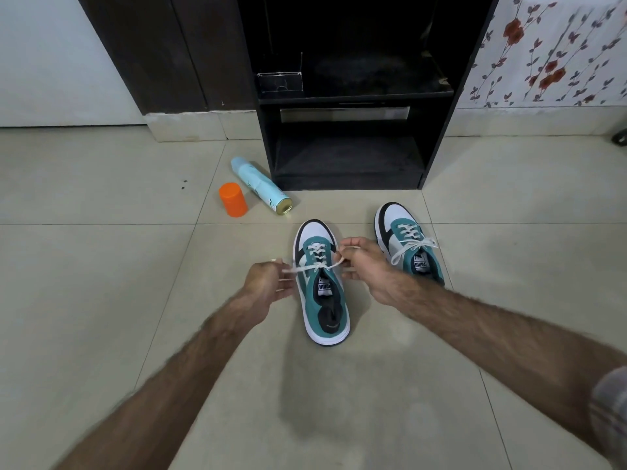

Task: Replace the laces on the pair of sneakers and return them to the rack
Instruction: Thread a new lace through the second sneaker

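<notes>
Two teal, white and black sneakers stand on the tiled floor, toes toward the rack. The left sneaker (322,300) lies between my hands, its white lace (317,266) stretched sideways across the tongue. My left hand (268,283) pinches the lace's left part, and my right hand (364,262) pinches the right part beside the eyelets. The right sneaker (407,242) stands apart to the right, its white lace tied in a bow. The black shoe rack (349,100) stands beyond them, its bottom shelf bare.
A light blue spray can (259,184) lies on its side left of the rack, with an orange cap (233,199) standing beside it. A small clear box (280,82) sits on the rack's upper shelf. A flowered wall is at right.
</notes>
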